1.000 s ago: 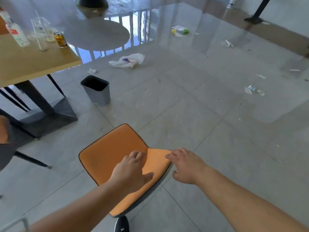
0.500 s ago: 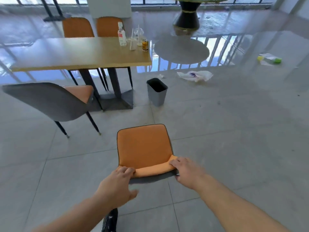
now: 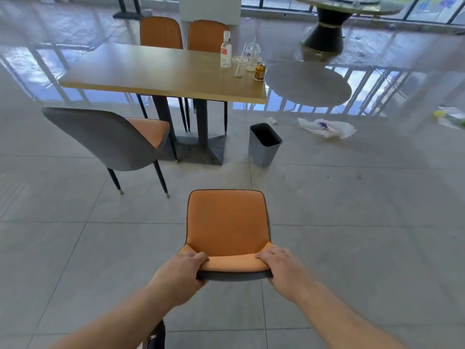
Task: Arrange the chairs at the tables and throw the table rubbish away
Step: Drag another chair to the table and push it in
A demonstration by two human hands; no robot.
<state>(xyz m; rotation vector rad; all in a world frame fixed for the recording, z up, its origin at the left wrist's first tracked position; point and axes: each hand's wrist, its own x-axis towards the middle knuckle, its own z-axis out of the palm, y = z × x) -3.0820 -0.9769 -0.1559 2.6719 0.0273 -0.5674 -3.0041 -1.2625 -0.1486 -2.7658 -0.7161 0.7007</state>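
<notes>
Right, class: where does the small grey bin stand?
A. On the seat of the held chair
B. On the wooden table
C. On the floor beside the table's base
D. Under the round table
C: the bin stands on the tiled floor, just right of the wooden table base.

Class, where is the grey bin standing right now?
In the head view, the grey bin stands on the floor right of centre, just right of the wooden table base, with a crumpled plastic bag further right.

A café or canteen dining hall is showing itself: a long wooden table at upper left, matching orange-seated grey-backed chairs, used plastic drink cups, glossy grey tiled floor.
</notes>
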